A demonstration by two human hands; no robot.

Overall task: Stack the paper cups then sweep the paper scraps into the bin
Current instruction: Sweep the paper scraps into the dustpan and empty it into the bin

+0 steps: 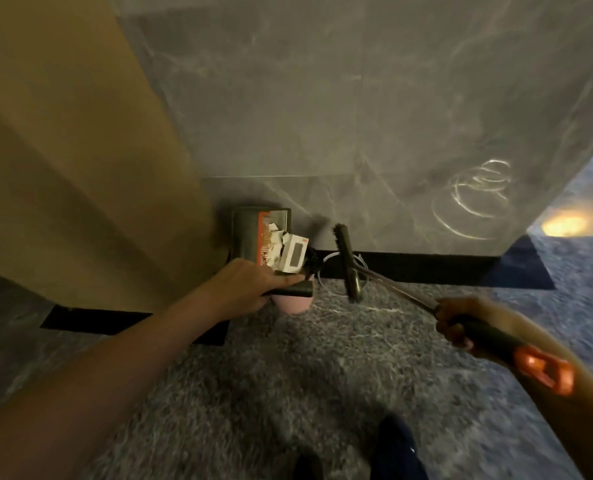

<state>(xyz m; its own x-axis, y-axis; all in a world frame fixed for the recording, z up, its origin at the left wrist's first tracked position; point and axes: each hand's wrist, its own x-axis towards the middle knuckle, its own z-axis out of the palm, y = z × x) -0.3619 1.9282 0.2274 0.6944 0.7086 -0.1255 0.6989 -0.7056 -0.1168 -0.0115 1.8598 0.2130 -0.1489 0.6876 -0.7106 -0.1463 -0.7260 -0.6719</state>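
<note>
My left hand [250, 285] grips the black handle of a dark dustpan [246, 233] with a red comb edge, held near the wall's base. White paper scraps [275, 242] and a small white box [293, 254] lie in the pan. A pink round container [293, 305] sits just below the handle; whether it is a cup or a bin I cannot tell. My right hand [461, 327] grips the black broom handle, whose orange end [544, 372] sticks out behind it. The broom head [348, 263] hangs just right of the dustpan, bristles blurred.
A grey marbled wall [357, 98] with a black skirting [426, 268] stands ahead, and a tan wooden panel [63, 150] is at left. Grey carpet [323, 375] covers the floor. My dark shoes [395, 448] show at the bottom. A thin pale ring [324, 268] lies by the broom head.
</note>
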